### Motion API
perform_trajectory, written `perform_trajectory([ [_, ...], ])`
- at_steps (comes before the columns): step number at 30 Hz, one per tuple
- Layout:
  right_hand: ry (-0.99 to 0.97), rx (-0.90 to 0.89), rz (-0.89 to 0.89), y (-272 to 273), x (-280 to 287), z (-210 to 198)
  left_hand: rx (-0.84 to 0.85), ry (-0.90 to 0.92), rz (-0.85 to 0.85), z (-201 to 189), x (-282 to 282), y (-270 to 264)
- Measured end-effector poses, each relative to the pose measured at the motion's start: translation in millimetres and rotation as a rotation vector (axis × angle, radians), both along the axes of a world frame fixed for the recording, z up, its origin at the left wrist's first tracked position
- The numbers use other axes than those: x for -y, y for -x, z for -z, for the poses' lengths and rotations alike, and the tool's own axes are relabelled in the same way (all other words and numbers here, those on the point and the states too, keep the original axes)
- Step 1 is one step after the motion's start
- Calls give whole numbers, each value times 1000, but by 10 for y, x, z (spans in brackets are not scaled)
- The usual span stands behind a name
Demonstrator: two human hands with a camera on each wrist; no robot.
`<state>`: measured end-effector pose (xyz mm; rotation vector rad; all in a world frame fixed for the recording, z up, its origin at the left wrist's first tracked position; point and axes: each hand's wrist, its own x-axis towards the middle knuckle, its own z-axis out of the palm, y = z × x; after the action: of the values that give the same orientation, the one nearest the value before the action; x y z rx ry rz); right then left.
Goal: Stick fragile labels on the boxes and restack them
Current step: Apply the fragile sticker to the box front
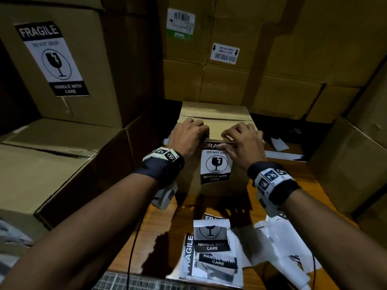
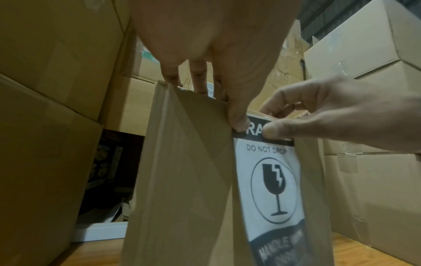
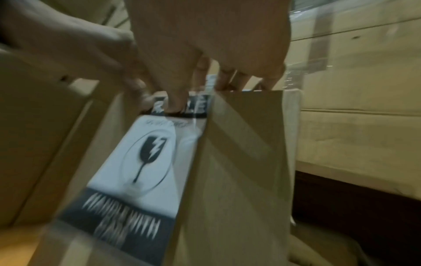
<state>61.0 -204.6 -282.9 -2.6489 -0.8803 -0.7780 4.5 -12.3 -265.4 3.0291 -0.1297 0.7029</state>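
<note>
A small cardboard box [image 1: 215, 122] stands on the wooden table [image 1: 159, 237] in front of me. A fragile label [image 1: 215, 166] lies on its front face, just under the top edge. My left hand [image 1: 191, 136] grips the box's top front edge at the left, fingers on top, its thumb [image 2: 239, 120] on the label's top left corner. My right hand [image 1: 240, 143] grips the same edge at the right, and its thumb [image 3: 175, 100] presses the label's black top band. In the wrist views the label [image 2: 271, 180] [image 3: 148, 153] hangs flat against the box [image 2: 182, 180] [image 3: 239, 171].
Several loose fragile labels [image 1: 211, 248] and white backing sheets [image 1: 278, 243] lie on the table near me. A large box bearing a fragile label [image 1: 51, 59] stands at the back left. Stacked cartons [image 1: 272, 59] wall in the back, with big boxes at left [image 1: 52, 164] and right [image 1: 345, 164].
</note>
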Motion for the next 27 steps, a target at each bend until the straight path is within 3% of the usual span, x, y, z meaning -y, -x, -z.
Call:
perform_trajectory([
  [7, -193, -88, -278, -148, 219, 15, 3, 47, 51, 4, -65, 1],
  [11, -226, -76, -335, -138, 288, -9, -1, 55, 70, 5, -90, 40],
  [17, -141, -91, -290, -87, 316, 39, 39, -54, -25, 138, 76, 57],
  [22, -82, 2, -120, -60, 210, 132, 78, -93, -78, 234, 223, 59],
  [27, 121, -47, -33, -66, 278, 162, 61, -213, -77, 296, 191, 68],
])
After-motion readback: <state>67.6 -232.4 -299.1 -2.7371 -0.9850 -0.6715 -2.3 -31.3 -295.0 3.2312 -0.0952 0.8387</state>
